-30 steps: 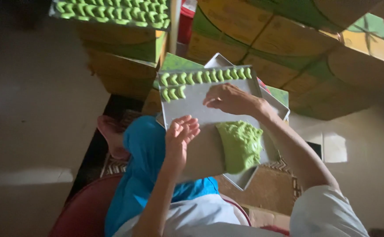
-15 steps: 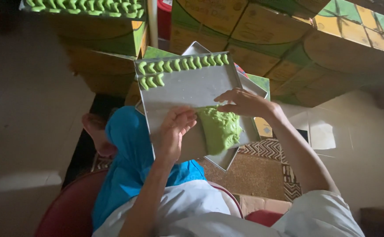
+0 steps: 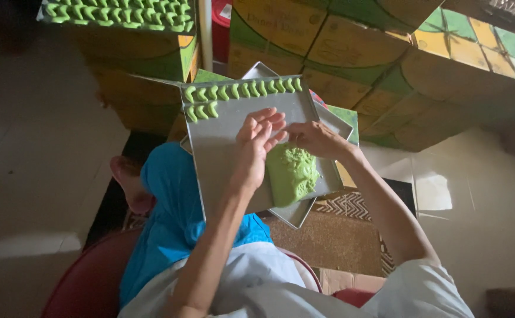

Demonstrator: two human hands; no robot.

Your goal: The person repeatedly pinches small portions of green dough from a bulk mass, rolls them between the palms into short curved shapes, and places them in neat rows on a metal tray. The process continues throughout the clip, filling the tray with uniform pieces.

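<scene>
A metal baking tray [image 3: 222,141] rests on my lap. Two rows of small green dough crescents [image 3: 240,91] lie along its far edge. A lump of green dough [image 3: 293,171] sits on its near right side. My left hand [image 3: 257,138] hovers above the tray with its palm flat and fingers straight. My right hand [image 3: 313,138] meets the left fingertips just above the dough lump, fingers curled. Whether anything is pinched between them is hidden.
A second metal tray [image 3: 296,215] lies under the first. Another tray full of green crescents [image 3: 122,12] stands on a carton at top left. Stacked green and yellow cardboard boxes [image 3: 352,47] fill the back. My blue-clad leg [image 3: 169,200], a red seat [image 3: 86,282] and a woven mat [image 3: 334,241] are below.
My right hand left the dough lump and rose to meet my left hand, which lifted off the tray. The view shifted slightly.
</scene>
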